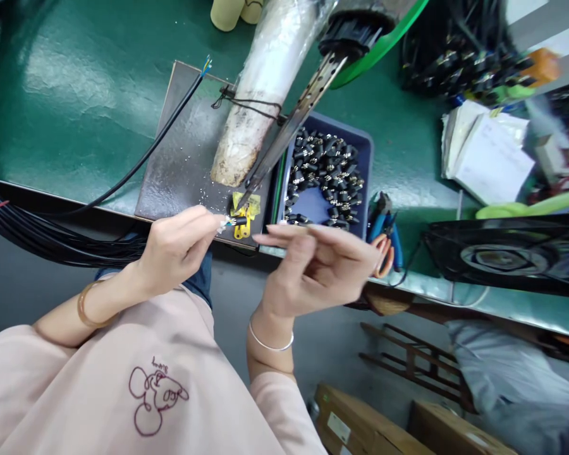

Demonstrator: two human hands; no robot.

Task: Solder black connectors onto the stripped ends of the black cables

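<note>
My left hand [183,246] is closed, its fingertips pinching the stripped end of a cable; most of the cable is hidden by the hand. Blue and white wires [225,222] stick out of the fingertips and meet a small black connector [239,221]. That connector lies over a yellow holder [242,230] at the board's front edge; whether it sits in the holder I cannot tell. Just above, the tip of a soldering iron [246,193] points down at the holder. To the right, my right hand [320,265] is open and holds nothing, fingers stretched before the blue tray.
The blue tray [368,170] holds many black connectors [325,164]. A plastic-wrapped tube [265,88] leans over the dark board [171,164]. Pliers [384,234], papers [488,151] and a black fan [507,256] lie right. Coiled black cable [52,237] hangs left.
</note>
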